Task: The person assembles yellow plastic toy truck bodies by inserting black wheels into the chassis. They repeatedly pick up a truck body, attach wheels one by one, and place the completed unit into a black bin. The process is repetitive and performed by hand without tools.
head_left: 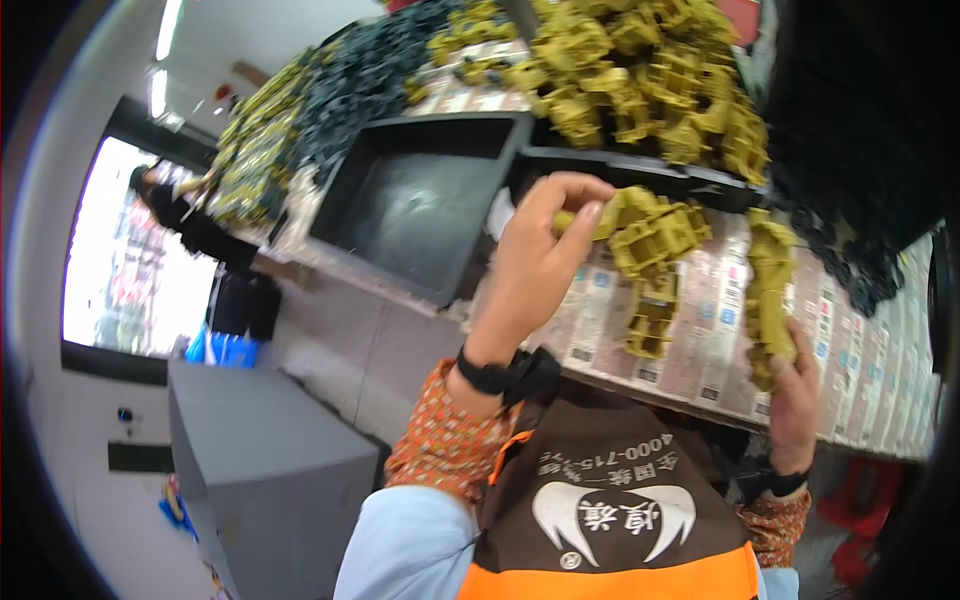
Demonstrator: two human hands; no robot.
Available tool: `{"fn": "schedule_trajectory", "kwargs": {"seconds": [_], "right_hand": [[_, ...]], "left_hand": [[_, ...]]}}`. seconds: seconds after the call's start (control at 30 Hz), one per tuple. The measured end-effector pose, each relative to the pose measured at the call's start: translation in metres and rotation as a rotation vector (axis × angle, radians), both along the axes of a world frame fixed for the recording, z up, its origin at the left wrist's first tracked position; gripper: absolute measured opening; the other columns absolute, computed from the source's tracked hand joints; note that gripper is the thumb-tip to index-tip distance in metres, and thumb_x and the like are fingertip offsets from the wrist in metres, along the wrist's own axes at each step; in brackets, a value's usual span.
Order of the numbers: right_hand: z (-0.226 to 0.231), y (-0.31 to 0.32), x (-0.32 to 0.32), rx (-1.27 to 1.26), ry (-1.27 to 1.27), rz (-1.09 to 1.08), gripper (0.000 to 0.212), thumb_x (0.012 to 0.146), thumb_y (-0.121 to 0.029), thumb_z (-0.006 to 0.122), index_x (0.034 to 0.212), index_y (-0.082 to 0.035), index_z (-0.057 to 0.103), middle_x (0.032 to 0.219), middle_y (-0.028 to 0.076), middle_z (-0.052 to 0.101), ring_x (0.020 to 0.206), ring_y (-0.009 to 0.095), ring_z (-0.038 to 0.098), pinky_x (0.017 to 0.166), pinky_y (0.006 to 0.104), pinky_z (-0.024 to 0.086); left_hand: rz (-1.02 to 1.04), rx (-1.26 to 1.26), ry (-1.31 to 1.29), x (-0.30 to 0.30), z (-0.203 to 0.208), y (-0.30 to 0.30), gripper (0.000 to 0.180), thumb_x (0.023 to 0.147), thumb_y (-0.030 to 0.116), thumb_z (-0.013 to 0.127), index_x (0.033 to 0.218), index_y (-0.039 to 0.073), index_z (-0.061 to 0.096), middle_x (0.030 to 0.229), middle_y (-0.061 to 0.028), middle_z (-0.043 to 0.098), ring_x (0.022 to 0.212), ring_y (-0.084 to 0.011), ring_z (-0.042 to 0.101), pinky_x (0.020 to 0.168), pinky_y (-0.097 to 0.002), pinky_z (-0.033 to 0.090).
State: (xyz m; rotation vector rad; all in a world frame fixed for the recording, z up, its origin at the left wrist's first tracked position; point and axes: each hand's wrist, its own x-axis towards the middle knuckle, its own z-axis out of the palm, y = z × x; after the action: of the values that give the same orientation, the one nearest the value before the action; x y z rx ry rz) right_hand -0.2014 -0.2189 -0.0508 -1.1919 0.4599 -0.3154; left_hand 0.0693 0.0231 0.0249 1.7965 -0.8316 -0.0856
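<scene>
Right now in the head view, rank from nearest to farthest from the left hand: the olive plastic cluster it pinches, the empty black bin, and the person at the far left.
1. Olive cluster: in the left hand's fingers, just right of it.
2. Black bin: on the bench, left of the hand.
3. Person: far left, by the bright opening.

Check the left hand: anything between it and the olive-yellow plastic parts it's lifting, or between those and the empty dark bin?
No. The left hand already pinches the olive-yellow plastic parts, fingers on them. The dark bin sits open just left of that hand, with only bare tabletop between. The right hand holds a separate stack off to the side.
</scene>
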Motion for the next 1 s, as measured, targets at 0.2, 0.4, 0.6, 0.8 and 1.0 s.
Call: {"fn": "schedule_trajectory", "kwargs": {"seconds": [0.2, 0.4, 0.6, 0.8, 1.0], "right_hand": [[0.041, 0.038, 0.027, 0.17, -0.074, 0.253, 0.068, 0.089, -0.022, 0.071, 0.147, 0.005, 0.047, 0.135, 0.012, 0.06, 0.123, 0.018, 0.058, 0.104, 0.032, 0.047], [0.043, 0.057, 0.028, 0.144, -0.08, 0.199, 0.066, 0.089, -0.013, 0.073, 0.148, 0.002, 0.047, 0.137, 0.011, 0.057, 0.123, 0.018, 0.059, 0.106, 0.0339, 0.047], [0.058, 0.071, 0.031, -0.994, -0.219, 0.253, 0.074, 0.087, -0.033, 0.079, 0.147, -0.003, 0.049, 0.116, 0.023, 0.064, 0.104, 0.039, 0.064, 0.087, 0.0441, 0.055], [0.038, -0.042, 0.059, -1.101, 0.139, -0.197, 0.022, 0.093, -0.015, 0.069, 0.111, -0.002, 0.069, 0.099, 0.014, 0.068, 0.078, 0.029, 0.067, 0.071, 0.0401, 0.053], [-0.015, -0.171, 0.083, -1.623, 0.525, -0.238, 0.024, 0.086, -0.01, 0.071, 0.109, -0.005, 0.069, 0.111, 0.018, 0.062, 0.107, 0.039, 0.063, 0.089, 0.0496, 0.054]], "left_hand": [[-0.478, -0.076, 0.668, -0.069, -0.011, -0.007, 0.062, 0.105, 0.026, 0.059, 0.158, 0.009, 0.031, 0.142, -0.0129, 0.053, 0.131, -0.0219, 0.054, 0.1, -0.0362, 0.051], [-0.412, -0.249, 0.845, -0.094, -0.02, -0.016, 0.092, 0.1, 0.033, 0.069, 0.164, 0.011, 0.007, 0.153, -0.0205, 0.039, 0.137, -0.0291, 0.049, 0.109, -0.0441, 0.047], [-0.333, -0.317, 1.105, -0.106, -0.03, -0.018, 0.069, 0.103, 0.025, 0.064, 0.156, 0.01, 0.023, 0.146, -0.0174, 0.05, 0.132, -0.0286, 0.055, 0.112, -0.0439, 0.047], [-0.308, -0.468, 1.165, -0.093, -0.023, -0.008, 0.055, 0.104, 0.036, 0.062, 0.145, 0.007, 0.041, 0.133, -0.0166, 0.06, 0.111, -0.0244, 0.068, 0.092, -0.0433, 0.062], [-0.3, -0.467, 1.178, -0.084, -0.013, -0.001, 0.058, 0.107, 0.046, 0.053, 0.148, 0.007, 0.042, 0.137, -0.0167, 0.06, 0.108, -0.0246, 0.067, 0.089, -0.0444, 0.062]]}}
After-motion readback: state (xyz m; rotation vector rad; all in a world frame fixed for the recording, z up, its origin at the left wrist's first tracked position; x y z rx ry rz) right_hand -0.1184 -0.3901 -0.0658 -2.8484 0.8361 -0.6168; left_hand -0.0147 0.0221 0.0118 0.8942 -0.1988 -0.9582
